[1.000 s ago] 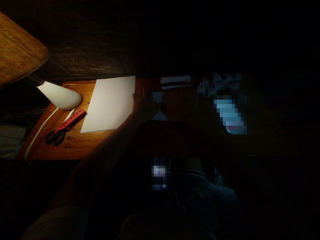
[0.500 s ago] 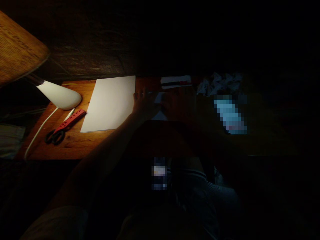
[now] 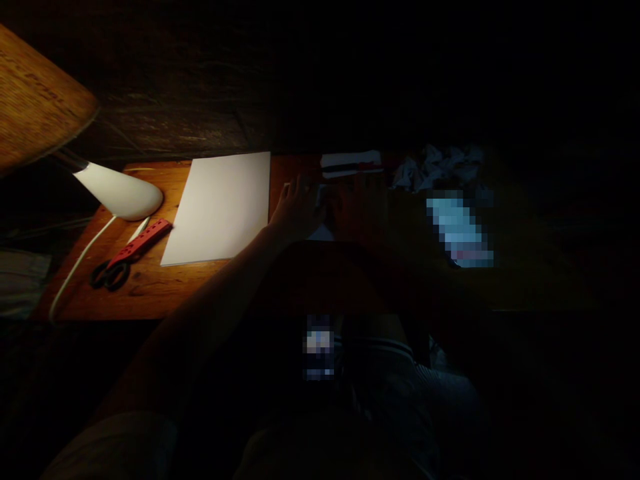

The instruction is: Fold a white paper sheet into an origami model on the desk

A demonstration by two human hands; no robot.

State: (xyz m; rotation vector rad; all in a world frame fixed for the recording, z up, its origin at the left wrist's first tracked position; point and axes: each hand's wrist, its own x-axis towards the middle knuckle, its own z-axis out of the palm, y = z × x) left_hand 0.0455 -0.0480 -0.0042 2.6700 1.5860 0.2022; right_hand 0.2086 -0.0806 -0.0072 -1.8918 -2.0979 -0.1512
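although the light is poor, left hand (image 3: 297, 212): fingers (image 3: 289, 191) spread quite open, close to small white paper (image 3: 320, 195), i cannot tell if they hold it
right hand (image 3: 360, 210): in shadow beside the paper, fingers cannot be told
near: large white sheet (image 3: 217, 207), red-handled scissors (image 3: 113, 272), wooden desk (image 3: 150, 300)

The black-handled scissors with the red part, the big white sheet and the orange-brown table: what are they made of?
The black-handled scissors have handles that look like smooth plastic, with a slight sheen. Their red part also looks like plastic, though it's hard to be sure. The white rectangular sheet seems to be matte paper, thin and flat. The orange-brown tabletop looks like varnished wood, with a warm glow.
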